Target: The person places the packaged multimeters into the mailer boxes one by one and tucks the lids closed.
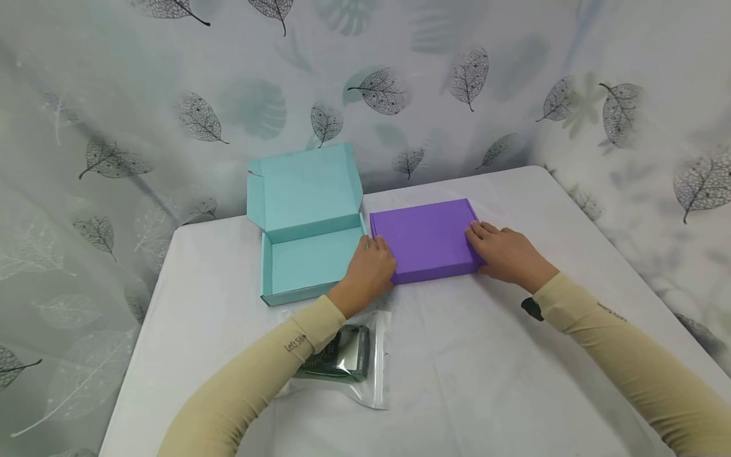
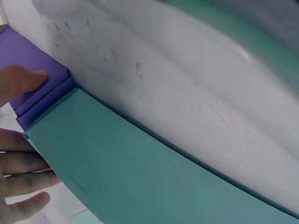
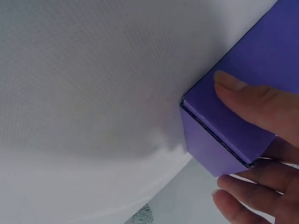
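Note:
A closed purple box (image 1: 425, 238) lies flat on the white table. My left hand (image 1: 370, 270) holds its left end, with the thumb (image 2: 28, 79) on the purple front wall in the left wrist view. At the opposite end, my right hand (image 1: 511, 254) grips the right side. In the right wrist view its thumb (image 3: 247, 98) presses the front, with the fingers (image 3: 252, 191) around the end. Just left of the purple box stands a teal box (image 1: 316, 257), its lid (image 1: 311, 190) raised and nothing visible inside.
Nearer to me, a clear zip bag (image 1: 379, 368) holds a dark green multimeter (image 1: 349, 355), partly hidden by my left forearm. The white table (image 1: 485, 381) ends at a leaf-patterned curtain (image 1: 394, 120) behind and at the sides.

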`<state>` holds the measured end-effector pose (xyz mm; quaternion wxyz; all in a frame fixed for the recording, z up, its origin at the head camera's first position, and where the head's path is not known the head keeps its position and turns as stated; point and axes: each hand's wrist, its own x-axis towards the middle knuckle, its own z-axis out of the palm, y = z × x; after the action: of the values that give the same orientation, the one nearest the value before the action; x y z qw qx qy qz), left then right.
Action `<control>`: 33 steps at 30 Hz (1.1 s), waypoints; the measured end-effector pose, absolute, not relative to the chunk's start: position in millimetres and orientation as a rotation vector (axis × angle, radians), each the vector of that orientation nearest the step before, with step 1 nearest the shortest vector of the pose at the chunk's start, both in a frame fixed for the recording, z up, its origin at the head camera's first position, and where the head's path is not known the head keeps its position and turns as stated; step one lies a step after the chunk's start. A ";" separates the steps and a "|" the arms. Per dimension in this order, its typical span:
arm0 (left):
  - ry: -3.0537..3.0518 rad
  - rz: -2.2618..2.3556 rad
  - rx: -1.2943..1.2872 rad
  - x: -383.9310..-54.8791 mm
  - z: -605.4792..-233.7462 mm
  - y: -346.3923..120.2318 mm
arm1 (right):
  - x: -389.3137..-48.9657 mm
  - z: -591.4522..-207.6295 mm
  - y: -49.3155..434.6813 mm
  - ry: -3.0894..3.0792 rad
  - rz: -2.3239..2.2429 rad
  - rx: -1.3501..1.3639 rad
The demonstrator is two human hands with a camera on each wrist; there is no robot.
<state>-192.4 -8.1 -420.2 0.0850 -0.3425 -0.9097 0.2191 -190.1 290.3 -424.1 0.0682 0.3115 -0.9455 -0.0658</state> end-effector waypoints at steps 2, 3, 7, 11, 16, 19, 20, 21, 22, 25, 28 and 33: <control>-2.683 0.649 -1.034 -193.8 -420.4 -9.0 | -190.9 -425.5 290.7 -2.846 -0.211 0.930; -2.673 0.652 -1.042 -194.4 -420.2 -9.3 | -191.4 -426.1 290.6 -2.843 -0.214 0.927; -2.687 0.659 -1.068 -197.4 -418.2 -9.7 | -192.8 -427.3 289.4 -2.819 -0.213 0.908; -2.776 0.614 -1.074 -199.8 -416.9 -10.9 | -192.2 -428.3 288.1 -2.839 -0.156 0.864; -2.979 0.352 -1.062 -201.0 -407.9 -20.2 | -187.7 -428.2 286.7 -2.956 -0.069 0.791; -3.029 0.159 -1.054 -201.2 -397.1 -31.6 | -184.4 -426.9 283.1 -3.012 -0.017 0.767; -3.033 0.110 -1.050 -201.0 -392.9 -36.3 | -182.7 -425.9 280.6 -3.018 -0.003 0.765; -3.031 0.069 -1.044 -201.1 -388.8 -41.5 | -180.8 -424.7 277.7 -3.012 0.005 0.767; -3.026 0.036 -1.036 -201.3 -385.2 -46.8 | -178.6 -423.4 274.5 -3.001 0.012 0.771; -3.010 -0.055 -1.000 -201.9 -376.8 -63.8 | -170.7 -419.8 262.4 -2.924 0.035 0.793; -2.997 -0.143 -0.965 -202.1 -373.1 -80.6 | -162.2 -417.2 246.7 -2.817 0.097 0.830; -2.986 -0.290 -0.891 -200.4 -375.2 -105.7 | -149.9 -412.8 214.1 -2.677 0.273 0.946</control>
<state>-200.4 -105.7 -375.2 0.0058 -0.2847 -0.9541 -0.0926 -149.9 214.1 -412.8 0.1443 0.3282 -0.9287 0.0949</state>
